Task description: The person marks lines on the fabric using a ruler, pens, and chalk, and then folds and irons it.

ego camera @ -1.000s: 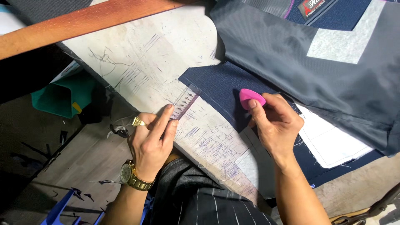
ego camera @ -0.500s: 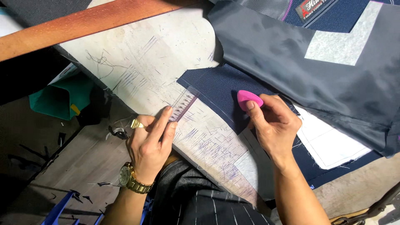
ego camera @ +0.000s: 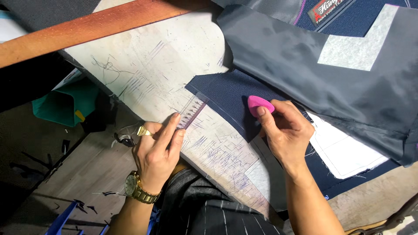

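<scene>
The left hand (ego camera: 157,152) wears a gold ring (ego camera: 143,131) on one finger and a gold wristwatch (ego camera: 136,189) with a metal band. Both forearms are bare, without sleeves. The right hand (ego camera: 285,130) wears nothing. Dark trousers (ego camera: 209,209) have thin white stripes.
</scene>
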